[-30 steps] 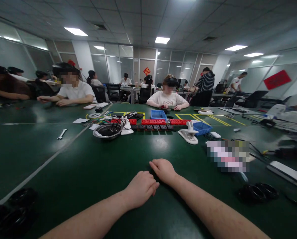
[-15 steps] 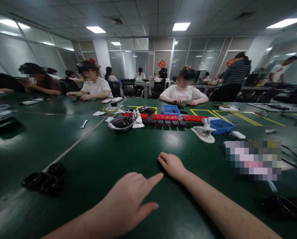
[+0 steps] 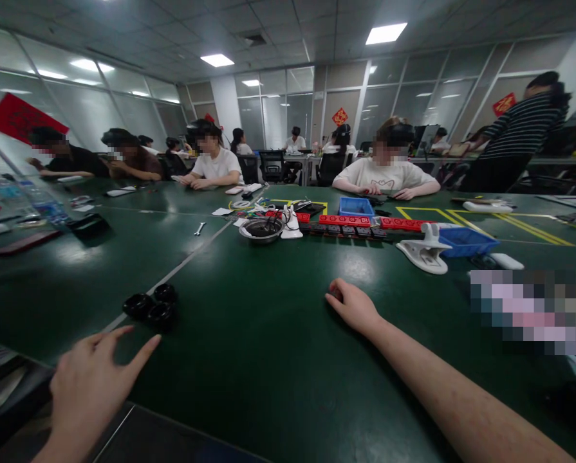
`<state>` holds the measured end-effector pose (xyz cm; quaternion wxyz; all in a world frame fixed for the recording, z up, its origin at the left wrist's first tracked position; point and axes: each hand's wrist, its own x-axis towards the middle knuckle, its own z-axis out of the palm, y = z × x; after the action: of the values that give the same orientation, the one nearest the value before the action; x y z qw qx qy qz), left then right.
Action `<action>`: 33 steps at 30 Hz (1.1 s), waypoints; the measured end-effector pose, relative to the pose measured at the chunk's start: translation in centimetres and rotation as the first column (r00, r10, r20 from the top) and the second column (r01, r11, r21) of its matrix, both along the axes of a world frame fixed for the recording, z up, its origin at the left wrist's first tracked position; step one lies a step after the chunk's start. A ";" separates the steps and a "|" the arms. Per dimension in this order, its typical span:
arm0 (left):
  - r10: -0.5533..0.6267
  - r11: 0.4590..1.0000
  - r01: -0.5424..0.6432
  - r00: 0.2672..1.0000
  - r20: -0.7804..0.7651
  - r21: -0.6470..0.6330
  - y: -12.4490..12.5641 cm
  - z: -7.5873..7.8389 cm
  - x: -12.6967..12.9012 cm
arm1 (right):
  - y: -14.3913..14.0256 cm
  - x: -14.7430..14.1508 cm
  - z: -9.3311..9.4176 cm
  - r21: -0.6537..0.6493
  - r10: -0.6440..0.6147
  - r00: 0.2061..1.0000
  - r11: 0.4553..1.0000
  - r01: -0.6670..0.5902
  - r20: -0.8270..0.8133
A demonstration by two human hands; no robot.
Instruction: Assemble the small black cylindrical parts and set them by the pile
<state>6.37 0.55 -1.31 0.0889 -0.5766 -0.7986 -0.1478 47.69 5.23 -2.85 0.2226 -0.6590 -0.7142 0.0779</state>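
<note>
A metal bowl (image 3: pixel 260 230) of dark cables sits mid-table on the green table (image 3: pixel 278 334). Left of the bowl lies a small wrench (image 3: pixel 199 228); right of it run red terminal strips (image 3: pixel 365 221), a blue bin (image 3: pixel 356 206), a white clamp stand (image 3: pixel 425 249) and a second blue bin (image 3: pixel 467 242). Beyond the bowl sit people in white shirts (image 3: pixel 215 164).
</note>
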 end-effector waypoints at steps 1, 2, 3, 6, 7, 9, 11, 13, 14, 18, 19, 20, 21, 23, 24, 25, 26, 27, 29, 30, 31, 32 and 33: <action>-0.062 0.997 0.059 0.997 -0.053 -0.058 0.1 0.2 0.4 | -0.1 0.0 0.0 -0.001 0.001 1.000 1.000 -0.001 -0.003; -0.096 0.990 0.090 0.994 -0.049 -0.112 0.3 0.3 0.9 | -0.1 0.0 0.0 0.002 0.007 1.000 1.000 -0.007 -0.002; -0.090 0.984 0.085 0.996 -0.024 -0.156 0.5 0.5 1.2 | -0.2 0.0 0.0 0.005 0.014 1.000 1.000 -0.014 0.002; -0.044 0.962 0.065 0.996 0.082 -0.265 1.5 0.4 1.5 | -0.3 0.0 0.1 0.002 0.033 0.999 0.999 -0.033 0.025; -0.027 0.957 0.056 0.994 0.105 -0.283 1.7 0.4 1.4 | -0.4 0.0 0.2 0.000 0.038 0.999 0.999 -0.038 0.034; -0.004 0.955 0.041 0.992 0.128 -0.295 2.1 0.3 1.2 | -0.4 0.0 0.2 -0.004 0.050 0.998 0.999 -0.050 0.049; -0.008 0.954 0.045 0.992 0.125 -0.298 2.2 0.4 1.1 | -0.4 0.0 0.3 -0.008 0.060 0.997 0.998 -0.059 0.056; -0.025 0.951 0.060 0.993 0.118 -0.303 2.2 0.5 1.1 | -0.3 0.0 0.3 -0.010 0.065 0.996 0.998 -0.064 0.054; -0.030 0.949 0.065 0.993 0.118 -0.307 2.2 0.6 1.2 | -0.3 0.0 0.3 -0.010 0.067 0.996 0.998 -0.067 0.052; -0.054 0.943 0.090 0.991 0.119 -0.320 2.3 0.6 1.6 | -0.3 0.2 0.3 0.003 0.078 0.995 0.997 -0.079 0.054; -0.072 0.939 0.108 0.990 0.121 -0.328 2.4 0.6 1.9 | -0.3 0.2 0.3 0.005 0.079 0.995 0.997 -0.079 0.056; -0.099 0.932 0.137 0.987 0.127 -0.335 2.5 0.5 2.3 | -0.3 0.2 0.3 0.008 0.078 0.995 0.997 -0.079 0.058; -0.135 0.925 0.174 0.981 0.137 -0.337 2.6 0.4 2.7 | -0.3 0.2 0.3 0.011 0.077 0.995 0.997 -0.078 0.060; -0.229 0.905 0.268 0.961 0.152 -0.331 3.0 0.4 4.1 | -0.3 0.3 0.3 0.017 0.078 0.995 0.997 -0.079 0.062; -0.283 0.892 0.319 0.947 0.155 -0.321 3.3 0.4 4.9 | -0.3 0.3 0.3 0.019 0.078 0.995 0.997 -0.079 0.062; -0.343 0.872 0.376 0.926 0.158 -0.314 3.6 0.5 5.9 | -0.3 0.3 0.2 0.021 0.080 0.995 0.996 -0.082 0.061; -0.405 0.847 0.436 0.900 0.161 -0.303 3.9 0.6 7.0 | -0.2 0.4 0.2 0.023 0.084 0.995 0.996 -0.085 0.058; -0.473 0.815 0.502 0.865 0.169 -0.290 4.3 0.7 8.2 | -0.2 0.4 0.2 0.024 0.087 0.995 0.996 -0.088 0.054; -0.577 0.749 0.608 0.794 0.193 -0.262 5.2 1.0 10.9 | -0.2 0.5 0.1 0.026 0.092 0.995 0.995 -0.093 0.043; -0.617 0.717 0.651 0.759 0.209 -0.250 5.6 1.1 12.4 | -0.3 0.6 0.1 0.027 0.093 0.995 0.995 -0.094 0.034; -0.649 0.686 0.686 0.727 0.223 -0.240 6.1 1.1 13.9 | -0.3 0.6 0.1 0.026 0.092 0.996 0.995 -0.092 0.023; -0.669 0.669 0.708 0.706 0.233 -0.226 6.5 1.1 15.5 | -0.4 0.7 0.2 0.024 0.087 0.996 0.996 -0.087 0.008; -0.688 0.648 0.731 0.682 0.248 -0.214 7.0 1.0 17.1 | -0.4 0.7 0.2 0.021 0.081 0.997 0.996 -0.081 -0.009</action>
<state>23.44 7.50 -0.30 -0.1217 -0.8374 -0.5251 -0.0907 48.44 4.81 -2.65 0.2295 -0.6268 -0.7400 0.0828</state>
